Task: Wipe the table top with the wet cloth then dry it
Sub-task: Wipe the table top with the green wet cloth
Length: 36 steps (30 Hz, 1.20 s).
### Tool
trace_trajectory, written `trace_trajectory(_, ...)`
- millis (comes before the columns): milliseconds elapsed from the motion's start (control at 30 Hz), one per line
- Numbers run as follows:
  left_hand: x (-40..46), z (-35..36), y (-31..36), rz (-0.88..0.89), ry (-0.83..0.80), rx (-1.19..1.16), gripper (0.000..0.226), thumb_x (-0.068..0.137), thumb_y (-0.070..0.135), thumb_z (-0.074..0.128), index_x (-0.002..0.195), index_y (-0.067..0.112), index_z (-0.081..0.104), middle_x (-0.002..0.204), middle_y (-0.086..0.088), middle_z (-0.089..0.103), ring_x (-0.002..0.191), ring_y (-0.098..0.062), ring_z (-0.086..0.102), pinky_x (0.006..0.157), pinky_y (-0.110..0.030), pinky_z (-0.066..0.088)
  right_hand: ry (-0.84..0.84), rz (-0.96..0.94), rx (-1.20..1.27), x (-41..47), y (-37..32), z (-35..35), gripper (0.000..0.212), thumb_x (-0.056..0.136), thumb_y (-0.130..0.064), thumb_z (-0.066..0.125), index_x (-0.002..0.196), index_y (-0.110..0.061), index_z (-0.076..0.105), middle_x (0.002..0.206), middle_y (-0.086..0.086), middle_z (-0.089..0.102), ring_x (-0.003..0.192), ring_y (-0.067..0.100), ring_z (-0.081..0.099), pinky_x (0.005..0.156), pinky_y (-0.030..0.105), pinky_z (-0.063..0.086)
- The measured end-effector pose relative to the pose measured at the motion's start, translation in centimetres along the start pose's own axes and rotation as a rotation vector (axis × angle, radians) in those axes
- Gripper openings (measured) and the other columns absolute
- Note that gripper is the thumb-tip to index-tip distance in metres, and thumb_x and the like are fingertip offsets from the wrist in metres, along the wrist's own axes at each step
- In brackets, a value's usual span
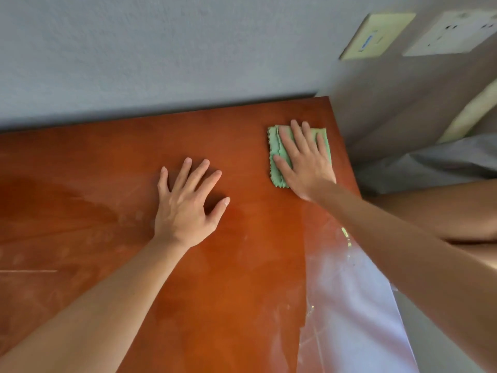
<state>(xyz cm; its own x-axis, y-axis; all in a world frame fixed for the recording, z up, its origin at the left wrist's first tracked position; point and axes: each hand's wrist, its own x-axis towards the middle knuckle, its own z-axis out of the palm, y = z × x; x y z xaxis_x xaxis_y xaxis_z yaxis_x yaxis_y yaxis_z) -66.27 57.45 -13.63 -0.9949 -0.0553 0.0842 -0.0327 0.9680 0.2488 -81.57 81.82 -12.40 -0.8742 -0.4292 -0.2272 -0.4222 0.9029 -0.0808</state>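
Fingers [298,138] flat, hiding most of cloth [274,152].

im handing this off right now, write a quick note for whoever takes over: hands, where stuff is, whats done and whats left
Right hand: flat, palm down on the folded green cloth, pressing it onto the table top at the far right corner, near the wall.
Left hand: open, fingers spread, resting flat on the bare wood mid-table; holds nothing.
Done: hard to judge; a darker damp-looking patch shows at the left and pale streaks across the surface, so wiping seems under way.
Left: finish wiping the remaining surface, then dry it. No second, dry cloth is in view.
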Motion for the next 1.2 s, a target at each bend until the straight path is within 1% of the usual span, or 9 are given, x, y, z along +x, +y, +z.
trace_trajectory(100,-0.1,0.0,0.1,-0.009,-0.009,0.006,0.06,0.097,0.059,0.045,0.145,0.025,0.057,0.159,-0.004,0.043,0.152,-0.032,0.031,0.121,-0.066,0.012,0.001,-0.023,-0.007,-4.5,0.0,1.4,0.069,0.101,-0.064,0.002,0.162,-0.032,-0.004,0.171,-0.002,-0.007,0.156,0.02,-0.015,0.126,0.045,-0.01)
trace_trajectory(233,-0.1,-0.1,0.5,-0.015,-0.007,0.045,0.057,0.098,0.055,0.043,0.144,0.023,0.058,0.158,-0.004,0.044,0.151,-0.033,0.031,0.121,-0.064,0.01,-0.003,-0.017,-0.019,-4.7,0.2,1.8,0.07,0.1,-0.066,0.001,0.161,-0.034,-0.006,0.171,-0.004,-0.01,0.155,0.018,-0.019,0.125,0.044,-0.013)
trace_trajectory(400,-0.2,-0.3,3.5,-0.111,0.056,-0.003,0.05,0.099,0.044,0.042,0.136,0.02,0.064,0.156,-0.003,0.048,0.149,-0.031,0.035,0.12,-0.063,0.016,-0.006,-0.027,-0.035,-1.3,1.0,0.7,0.07,0.099,-0.064,0.0,0.162,-0.033,-0.006,0.171,-0.003,-0.011,0.155,0.019,-0.019,0.123,0.043,-0.015)
trace_trajectory(500,-2.1,0.6,6.3,-0.132,0.002,-0.04,0.053,0.099,0.044,0.04,0.143,0.023,0.059,0.159,-0.002,0.043,0.151,-0.03,0.032,0.12,-0.064,0.018,-0.021,-0.016,-0.019,2.7,1.3,-0.7,0.069,0.101,-0.062,0.004,0.162,-0.032,-0.006,0.171,-0.001,-0.012,0.156,0.02,-0.018,0.123,0.044,-0.015)
trace_trajectory(633,-3.6,1.7,7.0,-0.1,-0.036,0.061,0.057,0.1,0.048,0.037,0.15,0.024,0.05,0.162,-0.003,0.037,0.153,-0.032,0.029,0.121,-0.064,0.016,-0.014,-0.039,-0.032,7.0,1.6,-2.0,0.068,0.103,-0.06,0.008,0.163,-0.03,-0.004,0.171,0.001,-0.012,0.156,0.021,-0.016,0.123,0.046,-0.014)
trace_trajectory(833,-3.5,1.7,7.3,-0.122,-0.056,0.081,0.058,0.101,0.049,0.034,0.151,0.025,0.048,0.163,-0.002,0.036,0.154,-0.03,0.026,0.122,-0.063,0.014,0.009,-0.057,-0.015,8.2,1.7,-2.3,0.069,0.103,-0.059,0.011,0.164,-0.028,0.0,0.172,0.003,-0.007,0.157,0.023,-0.013,0.125,0.049,-0.01)
trace_trajectory(933,-3.4,1.7,7.2,-0.12,-0.047,0.081,0.057,0.1,0.047,0.035,0.151,0.024,0.049,0.163,-0.003,0.037,0.153,-0.031,0.027,0.122,-0.063,0.016,-0.006,-0.069,-0.013,5.3,1.3,-1.6,0.069,0.103,-0.059,0.008,0.164,-0.027,-0.002,0.171,0.003,-0.009,0.156,0.024,-0.015,0.126,0.049,-0.009)
trace_trajectory(1100,-3.5,1.7,7.3,-0.117,-0.019,0.069,0.056,0.101,0.046,0.036,0.15,0.023,0.05,0.162,-0.004,0.038,0.153,-0.03,0.027,0.121,-0.063,0.016,0.019,-0.078,0.034,-5.7,-0.3,1.1,0.07,0.104,-0.06,0.006,0.164,-0.025,0.004,0.171,0.003,-0.002,0.157,0.025,-0.011,0.126,0.049,-0.005)
trace_trajectory(1200,-3.5,1.7,7.4,-0.122,-0.01,0.066,0.056,0.101,0.045,0.036,0.149,0.022,0.051,0.161,-0.004,0.039,0.153,-0.031,0.028,0.121,-0.063,0.017,-0.019,-0.113,0.011,-9.5,-0.9,2.3,0.069,0.104,-0.062,0.006,0.163,-0.026,0.005,0.171,0.003,0.0,0.157,0.025,-0.011,0.127,0.051,-0.001)
